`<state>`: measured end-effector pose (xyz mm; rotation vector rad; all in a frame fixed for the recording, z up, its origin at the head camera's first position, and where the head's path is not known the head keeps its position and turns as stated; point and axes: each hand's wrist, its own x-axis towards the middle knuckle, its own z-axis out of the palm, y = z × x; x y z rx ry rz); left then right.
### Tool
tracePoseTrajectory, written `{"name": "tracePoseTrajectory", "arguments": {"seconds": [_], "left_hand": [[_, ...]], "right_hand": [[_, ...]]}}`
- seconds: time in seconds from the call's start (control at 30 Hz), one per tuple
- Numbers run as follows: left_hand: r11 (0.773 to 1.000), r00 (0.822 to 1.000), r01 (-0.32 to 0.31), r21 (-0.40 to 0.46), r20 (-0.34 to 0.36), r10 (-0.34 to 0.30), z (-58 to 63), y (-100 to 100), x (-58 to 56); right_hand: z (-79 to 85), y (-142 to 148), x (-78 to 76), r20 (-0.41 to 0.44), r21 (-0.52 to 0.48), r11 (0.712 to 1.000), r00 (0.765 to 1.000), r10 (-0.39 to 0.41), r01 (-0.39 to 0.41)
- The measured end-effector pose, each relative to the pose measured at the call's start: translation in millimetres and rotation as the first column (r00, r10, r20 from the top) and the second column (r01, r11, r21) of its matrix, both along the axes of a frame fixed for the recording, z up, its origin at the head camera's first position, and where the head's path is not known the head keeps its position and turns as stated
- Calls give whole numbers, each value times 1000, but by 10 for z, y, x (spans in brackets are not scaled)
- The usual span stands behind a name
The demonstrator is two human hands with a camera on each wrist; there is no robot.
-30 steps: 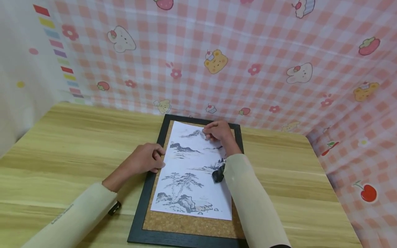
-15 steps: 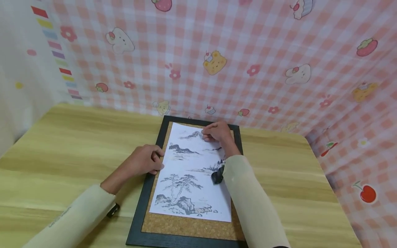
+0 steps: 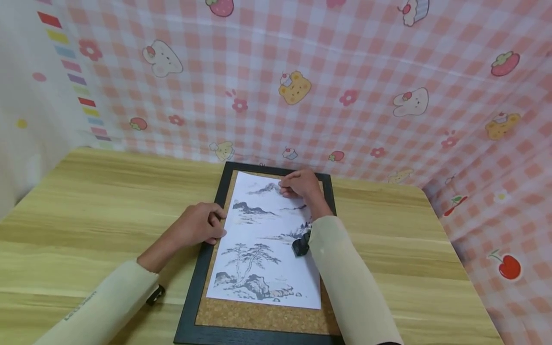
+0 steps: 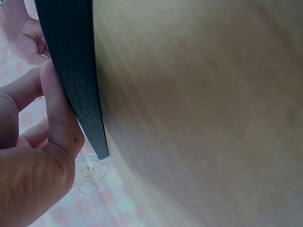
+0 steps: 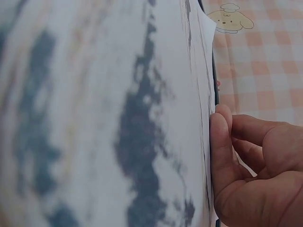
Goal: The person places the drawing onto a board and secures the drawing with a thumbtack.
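Note:
A white paper sheet (image 3: 258,230) printed with an ink landscape of mountains and pines lies on a black-framed cork board (image 3: 258,316). My left hand (image 3: 200,224) rests at the sheet's left edge with fingers bent, its wrist over the frame. Near the sheet's upper right, my right hand (image 3: 301,185) has its fingers curled down onto the paper. The right wrist view shows the thumb (image 5: 220,142) lying along the printed sheet, index tip close against it; I cannot tell whether something small is between them. In the left wrist view the frame (image 4: 75,61) runs beside my fingers.
The board lies on a wood-grain table (image 3: 388,239), its far end close to a pink checked cloth (image 3: 258,72) with cartoon prints. Another stretch of checked cloth hangs along the right side. A small black device (image 3: 300,245) sits under my right wrist.
The head view has shifted slightly, so the board and both hands appear a little lower and further left. Both hands keep their places on the sheet.

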<state>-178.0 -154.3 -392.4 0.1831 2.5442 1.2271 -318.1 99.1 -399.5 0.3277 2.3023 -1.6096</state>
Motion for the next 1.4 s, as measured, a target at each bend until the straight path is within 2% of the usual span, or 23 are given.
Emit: {"name": "tracePoseTrajectory", "arguments": {"seconds": [0.27,0.83,1.4], "left_hand": [[1000,1000,19,16,-4,-19,20,-27,-24],[999,1000,28,41,8,-28,-5,-20,-27],[999,999,29,38,24,-30,-12,-17,-39]], "right_hand": [[49,-22,-3,-15,9,1000,1000,4,-4],[8,-12,20,-12,32,999,999,-31,32],[53,23,34,28,22,1000,1000,0,0]]}}
